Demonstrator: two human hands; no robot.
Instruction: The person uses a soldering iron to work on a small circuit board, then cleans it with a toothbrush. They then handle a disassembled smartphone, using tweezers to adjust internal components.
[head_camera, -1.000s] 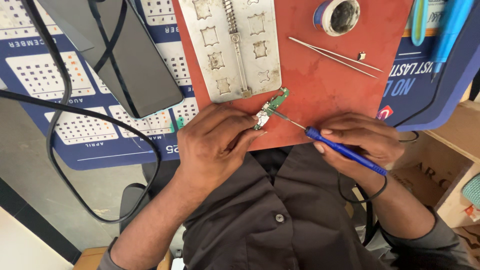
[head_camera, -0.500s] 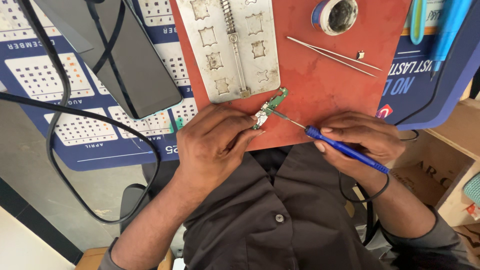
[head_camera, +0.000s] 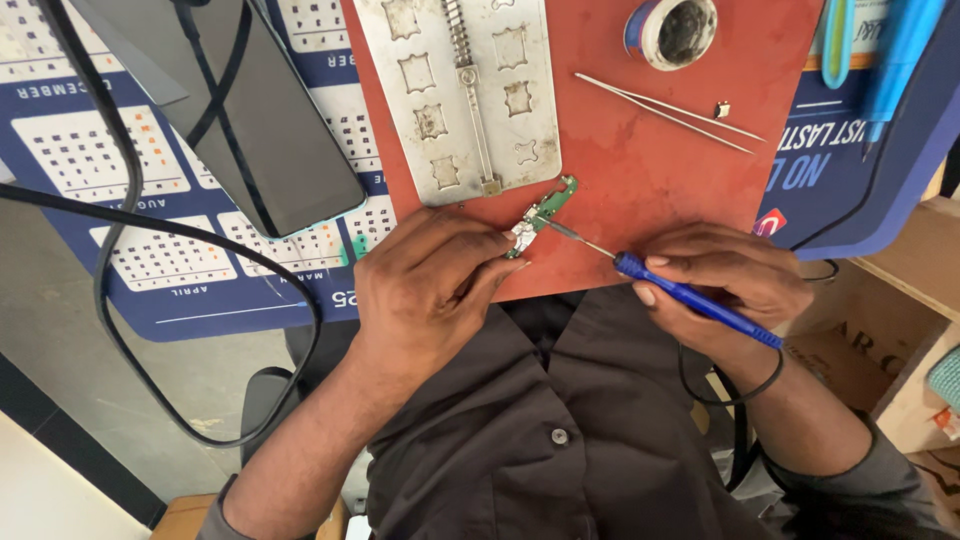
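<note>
My left hand (head_camera: 430, 285) pinches the near end of a small green circuit board (head_camera: 545, 212) and holds it down on the red work mat (head_camera: 650, 170). My right hand (head_camera: 725, 285) grips a blue-handled soldering iron (head_camera: 690, 300) like a pen. Its thin metal tip (head_camera: 565, 232) touches the board close to my left fingertips. A black cord runs from the iron's handle back around my right wrist.
A metal board-holder plate (head_camera: 460, 90) lies on the mat beyond the board. Tweezers (head_camera: 670, 105), a tiny loose part (head_camera: 721, 109) and a round tin (head_camera: 670, 30) sit at the far right. A dark phone (head_camera: 250, 120) with black cables lies left. Cardboard boxes (head_camera: 900, 340) stand right.
</note>
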